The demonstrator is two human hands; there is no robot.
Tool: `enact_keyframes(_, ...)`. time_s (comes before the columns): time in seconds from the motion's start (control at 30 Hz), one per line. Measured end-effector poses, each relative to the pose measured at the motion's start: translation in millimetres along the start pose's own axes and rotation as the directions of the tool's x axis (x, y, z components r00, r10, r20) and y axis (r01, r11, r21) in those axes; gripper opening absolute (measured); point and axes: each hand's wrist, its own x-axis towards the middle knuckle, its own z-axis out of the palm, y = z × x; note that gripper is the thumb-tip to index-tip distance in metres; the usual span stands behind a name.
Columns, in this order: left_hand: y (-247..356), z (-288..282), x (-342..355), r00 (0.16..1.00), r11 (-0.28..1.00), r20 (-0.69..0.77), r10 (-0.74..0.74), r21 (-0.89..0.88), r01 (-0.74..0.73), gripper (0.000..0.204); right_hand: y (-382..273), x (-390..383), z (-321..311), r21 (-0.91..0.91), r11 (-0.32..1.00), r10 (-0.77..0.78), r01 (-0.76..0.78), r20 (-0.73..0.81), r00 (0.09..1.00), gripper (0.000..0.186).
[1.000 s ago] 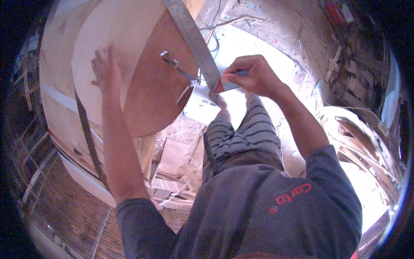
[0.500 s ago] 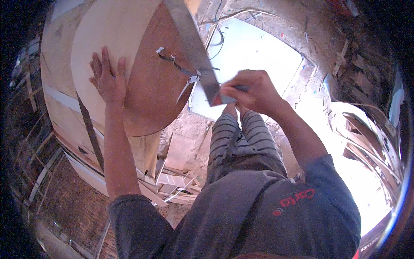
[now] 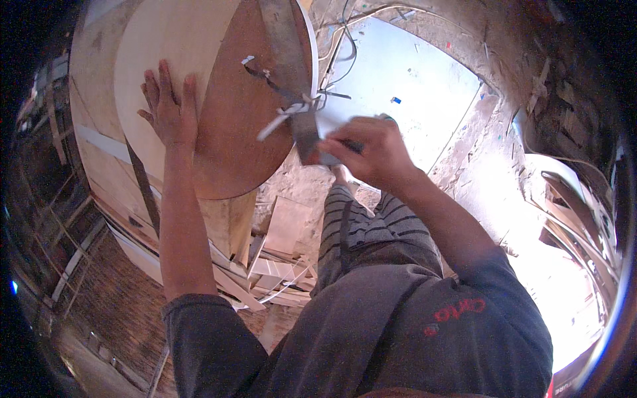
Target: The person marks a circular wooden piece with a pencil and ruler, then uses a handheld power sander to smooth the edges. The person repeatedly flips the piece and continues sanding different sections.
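Note:
My left hand (image 3: 169, 109) lies flat with spread fingers on the pale part of a large rounded wooden panel (image 3: 142, 46). The panel's brown part (image 3: 232, 132) curves along its right side. At that edge my right hand (image 3: 371, 149) is closed around the dark handle of a long flat grey blade (image 3: 284, 40), perhaps a handsaw; no teeth can be made out. The blade slants over the brown part, blurred near my hand. Thin black and white strips (image 3: 275, 86), partly curled, lie on the panel and beside the blade.
A white sheet (image 3: 411, 73) lies on the rough floor beyond my right hand, with a cable (image 3: 352, 50) by it. Below the panel are wood offcuts (image 3: 285, 225). Boards are piled at the far right (image 3: 577, 212). My legs (image 3: 378, 225) stand close to the panel.
My right hand has shifted slightly left with the blade, which now overlaps more of the panel's brown part. The thin strips by the blade have moved. My left hand stays on the panel.

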Motion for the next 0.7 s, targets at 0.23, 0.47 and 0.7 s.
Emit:
enact_keyframes(0.23,-5,2,-4,1.000,0.999,-0.019,-0.007,0.036,0.008,0.083,3,-29,6,0.034,0.997,0.074,-0.073,-0.010,0.997,0.013)
enact_keyframes(0.47,-2,6,0,0.998,0.999,-0.055,0.027,0.049,-0.024,0.088,-25,-20,57,-0.029,0.998,0.042,-0.047,-0.143,0.989,0.018)
enact_keyframes(0.7,2,5,0,0.997,0.998,-0.053,0.059,0.042,-0.056,0.091,-28,-75,83,-0.112,0.990,0.064,-0.084,-0.173,0.983,0.018)
